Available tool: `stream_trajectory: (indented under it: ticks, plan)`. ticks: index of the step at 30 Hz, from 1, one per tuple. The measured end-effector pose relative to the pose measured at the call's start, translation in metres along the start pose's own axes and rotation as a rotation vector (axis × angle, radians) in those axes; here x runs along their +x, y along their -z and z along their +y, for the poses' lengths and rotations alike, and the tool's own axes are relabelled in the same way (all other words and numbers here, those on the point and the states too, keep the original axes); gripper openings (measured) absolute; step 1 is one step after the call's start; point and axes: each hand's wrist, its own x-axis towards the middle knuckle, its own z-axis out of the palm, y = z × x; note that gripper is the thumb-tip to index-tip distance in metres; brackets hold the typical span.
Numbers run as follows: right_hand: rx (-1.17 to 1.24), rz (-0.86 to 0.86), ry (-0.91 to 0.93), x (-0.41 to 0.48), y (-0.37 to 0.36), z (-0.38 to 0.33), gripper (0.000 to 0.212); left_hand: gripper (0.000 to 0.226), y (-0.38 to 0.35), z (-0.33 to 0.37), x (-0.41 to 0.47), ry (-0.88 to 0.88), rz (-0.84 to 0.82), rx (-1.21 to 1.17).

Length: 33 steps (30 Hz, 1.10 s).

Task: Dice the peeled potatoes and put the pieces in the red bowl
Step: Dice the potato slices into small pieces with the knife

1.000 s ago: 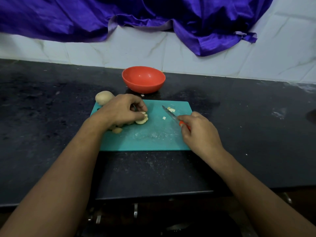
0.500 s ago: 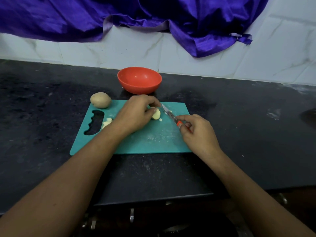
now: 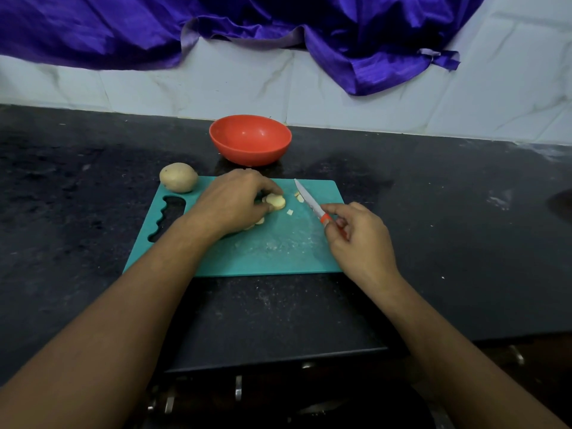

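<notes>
The left hand (image 3: 230,202) curls its fingers (image 3: 267,189) over stacked potato slices (image 3: 275,202) on the board (image 3: 278,252), likely to pin them for dicing. The right hand (image 3: 359,239) grips the knife (image 3: 309,201), blade just right of them. The bowl (image 3: 250,140) waits beyond the left fingers, within easy reach. A whole potato (image 3: 178,177) sits to their left.

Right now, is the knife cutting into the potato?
No, the knife in the right hand sits apart from the potato piece the left hand holds.

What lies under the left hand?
Pale potato slices stick out from under the left hand, on the cutting board. How many more its palm covers is hidden.
</notes>
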Motion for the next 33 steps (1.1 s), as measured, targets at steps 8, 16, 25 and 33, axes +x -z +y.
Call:
stream_trajectory:
  ticks: [8,16,25,33]
  plan:
    - [-0.009,0.018,0.016,-0.003,0.000,-0.001,0.028,0.023,0.001,-0.004,0.003,0.096,0.063,0.080]
    - [-0.022,0.014,0.018,-0.003,0.001,-0.002,0.029,0.025,0.001,0.000,0.003,0.073,0.020,0.072]
    - [-0.041,0.008,0.027,-0.004,0.002,-0.005,0.031,0.026,-0.006,0.002,0.008,0.068,-0.005,0.132]
    - [-0.099,-0.009,0.039,-0.006,0.004,-0.010,0.032,0.027,-0.015,0.015,0.007,0.136,0.085,0.083]
